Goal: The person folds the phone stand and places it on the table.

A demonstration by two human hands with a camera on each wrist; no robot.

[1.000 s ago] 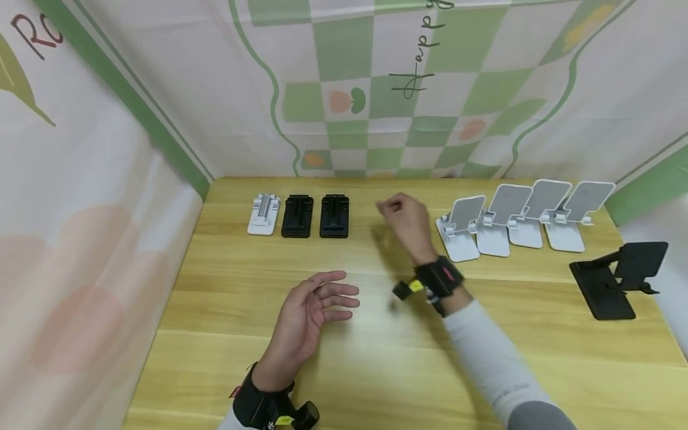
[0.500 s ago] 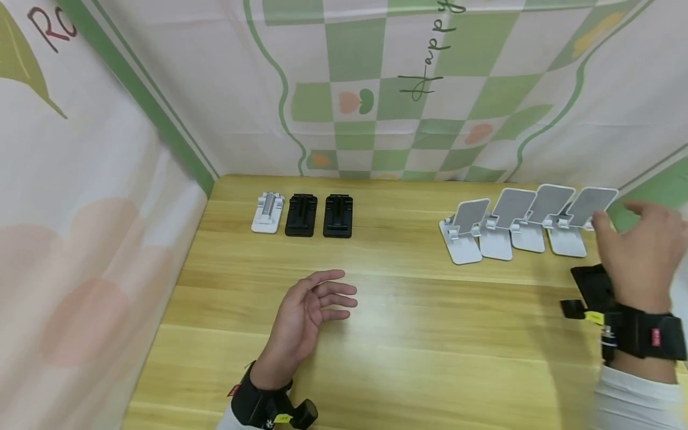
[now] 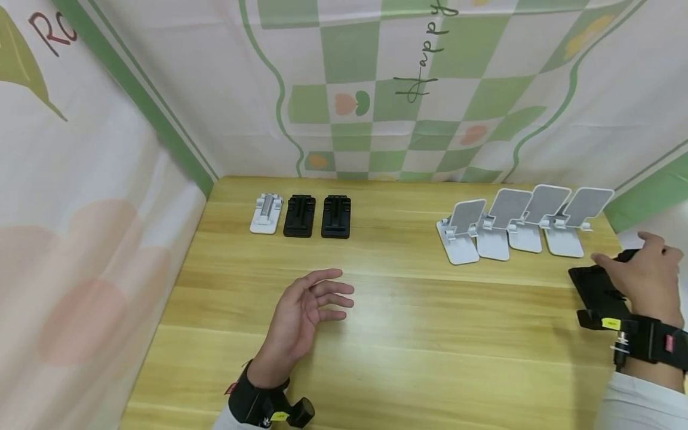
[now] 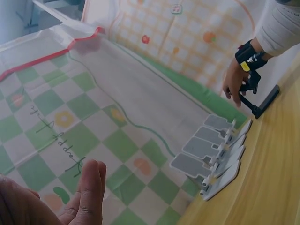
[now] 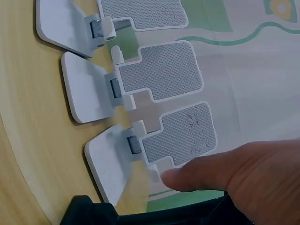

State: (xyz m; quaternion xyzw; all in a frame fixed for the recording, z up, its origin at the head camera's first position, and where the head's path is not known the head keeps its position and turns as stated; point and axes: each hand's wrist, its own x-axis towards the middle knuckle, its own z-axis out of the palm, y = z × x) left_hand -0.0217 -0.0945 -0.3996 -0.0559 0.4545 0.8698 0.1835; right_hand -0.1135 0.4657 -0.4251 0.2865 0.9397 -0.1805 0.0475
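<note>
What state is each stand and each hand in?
White stand at far left: folded flat
Black stand beside it: folded flat
Second black stand: folded flat
Four white stands on the right: unfolded, standing
Right-edge black stand: unfolded, partly hidden
Left hand: fingers extended, holding nothing
Right hand: at the right-edge black stand, grip unclear

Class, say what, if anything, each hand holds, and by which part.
The left hand holds nothing. The right hand is at the black phone stand; whether it grips, and where, cannot be told.
</note>
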